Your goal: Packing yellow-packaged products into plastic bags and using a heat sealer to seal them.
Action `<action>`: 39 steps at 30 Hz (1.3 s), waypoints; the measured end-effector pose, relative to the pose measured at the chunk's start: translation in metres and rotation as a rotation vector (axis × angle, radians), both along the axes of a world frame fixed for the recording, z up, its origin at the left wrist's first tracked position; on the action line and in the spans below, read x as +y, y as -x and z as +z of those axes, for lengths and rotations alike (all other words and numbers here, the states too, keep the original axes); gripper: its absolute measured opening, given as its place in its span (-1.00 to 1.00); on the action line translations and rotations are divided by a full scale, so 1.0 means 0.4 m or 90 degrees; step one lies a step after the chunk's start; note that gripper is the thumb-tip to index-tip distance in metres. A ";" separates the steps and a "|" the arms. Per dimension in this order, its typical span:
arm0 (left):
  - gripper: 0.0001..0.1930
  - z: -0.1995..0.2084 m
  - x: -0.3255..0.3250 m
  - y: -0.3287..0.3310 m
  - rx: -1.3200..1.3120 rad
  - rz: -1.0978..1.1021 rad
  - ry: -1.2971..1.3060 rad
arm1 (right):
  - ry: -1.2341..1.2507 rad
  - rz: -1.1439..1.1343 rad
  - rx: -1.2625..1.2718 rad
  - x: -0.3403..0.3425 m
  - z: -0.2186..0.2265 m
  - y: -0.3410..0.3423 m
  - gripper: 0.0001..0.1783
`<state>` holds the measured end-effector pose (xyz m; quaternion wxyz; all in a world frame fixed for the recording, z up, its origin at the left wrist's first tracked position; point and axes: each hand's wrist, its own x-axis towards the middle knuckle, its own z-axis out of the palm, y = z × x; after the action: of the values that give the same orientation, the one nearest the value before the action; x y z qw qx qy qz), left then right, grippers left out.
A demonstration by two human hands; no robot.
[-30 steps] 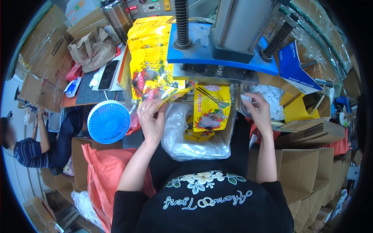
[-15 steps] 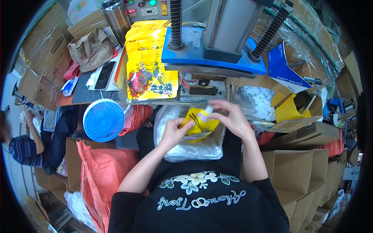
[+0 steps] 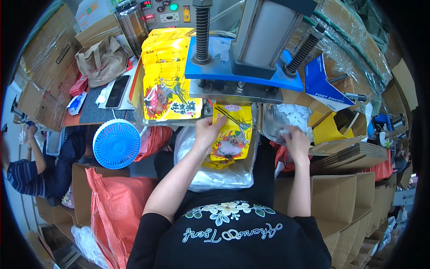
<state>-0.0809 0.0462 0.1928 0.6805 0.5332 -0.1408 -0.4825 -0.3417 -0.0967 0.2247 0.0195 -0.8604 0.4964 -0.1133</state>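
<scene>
My left hand [image 3: 208, 132] pinches the left edge of a yellow printed pouch [image 3: 233, 134]. The pouch lies face up, its far end just below the metal plate [image 3: 237, 93] of a blue press [image 3: 224, 54]. Over at the right, my right hand [image 3: 296, 142] is at the near edge of a clear plastic tub [image 3: 271, 122] of small white plastic pieces [image 3: 293, 114]. Its fingers are closed, with a whitish bit at the fingertips that is too small to name. Under the pouch, a clear plastic bag [image 3: 192, 168] rests at my lap with more yellow pouches partly showing.
Stacked yellow pouches [image 3: 170, 89] lie left of the press. A blue fan [image 3: 116, 143], a phone [image 3: 118, 91] and a cloth bag [image 3: 101, 60] are farther left. Cardboard boxes [image 3: 333, 197] stand at right, a red sack [image 3: 118, 206] at left. Another person [image 3: 27, 168] sits far left.
The pouch has moved from above my lap to the press and now lies flat. My right hand has left it and moved right to the tub. The press plate appears lower.
</scene>
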 end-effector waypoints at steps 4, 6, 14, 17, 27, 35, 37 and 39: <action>-0.63 0.089 0.053 -0.054 -0.527 0.051 -0.082 | -0.012 0.079 -0.103 0.001 -0.002 -0.075 -0.76; -0.45 0.083 0.091 -0.095 -0.993 0.259 -0.106 | -0.065 0.114 -0.173 -0.012 -0.006 -0.081 -0.75; -0.87 0.020 0.225 -0.156 -0.936 0.257 -0.098 | -0.164 0.131 -0.396 -0.009 0.022 -0.063 -0.71; -0.93 0.060 0.224 -0.109 -0.709 0.181 0.011 | -0.274 0.148 -0.530 0.044 0.057 -0.101 -0.75; -0.83 -0.036 0.226 0.033 -0.490 -0.115 0.024 | -0.315 0.400 -0.379 0.189 0.129 -0.229 -0.77; -0.69 0.005 0.096 0.032 -0.286 -0.049 -0.048 | -0.087 0.145 -0.379 0.074 0.089 -0.153 -0.55; -0.70 0.012 0.058 0.034 -0.179 -0.024 -0.022 | -0.028 0.023 -0.255 0.031 0.112 -0.077 -0.57; -0.76 0.032 0.029 0.032 -0.043 -0.007 -0.005 | -0.031 -0.084 -0.127 -0.002 0.119 -0.012 -0.63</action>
<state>-0.0938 0.0576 0.2056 0.6704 0.5512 -0.1647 -0.4687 -0.3367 -0.0975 0.2724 0.0821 -0.8094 0.5504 -0.1876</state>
